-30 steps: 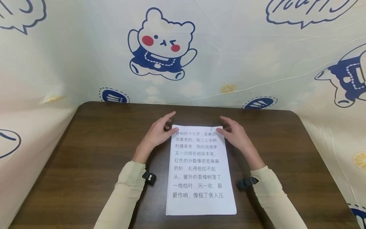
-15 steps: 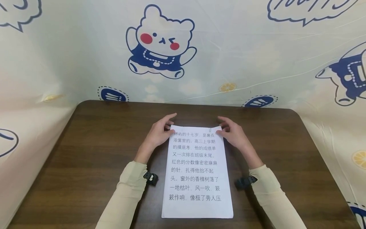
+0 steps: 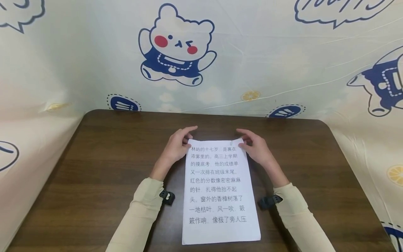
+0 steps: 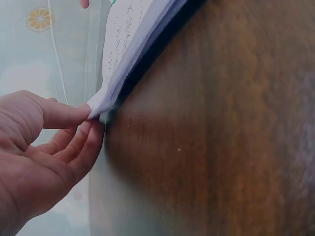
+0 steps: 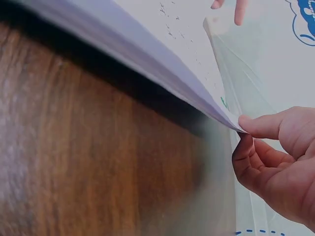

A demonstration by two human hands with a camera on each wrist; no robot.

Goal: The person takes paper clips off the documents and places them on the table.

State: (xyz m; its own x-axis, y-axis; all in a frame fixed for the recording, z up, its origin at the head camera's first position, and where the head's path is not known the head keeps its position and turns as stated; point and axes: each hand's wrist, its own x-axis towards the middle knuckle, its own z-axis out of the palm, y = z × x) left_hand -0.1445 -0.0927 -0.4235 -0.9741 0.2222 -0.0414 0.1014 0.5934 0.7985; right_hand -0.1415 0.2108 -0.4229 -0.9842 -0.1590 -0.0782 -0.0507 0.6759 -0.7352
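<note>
A stack of white paper sheets (image 3: 220, 232), printed with large dark Chinese characters, lies lengthwise in front of me. My left hand (image 3: 177, 144) pinches its far left corner, thumb on top and fingers beneath, as the left wrist view shows. At the far right corner my right hand (image 3: 257, 148) pinches in the same way, its thumb (image 5: 263, 126) on the top sheet. A small paper clip (image 3: 231, 142) sits on the far edge near the right hand. In both wrist views the corners look raised off the table, with a dark gap under the stack's side.
The brown wood-grain table (image 3: 104, 168) has rounded far corners. A pale printed cloth (image 3: 267, 52) with cartoon bears hangs behind and at both sides. Each wrist wears a small black device, one of them a camera-like block (image 3: 168, 197) beside the paper.
The stack's near edge swings left, then back right, and now sits slightly lower in the head view. Both hands keep hold of the far corners, their outstretched fingers slightly closer together.
</note>
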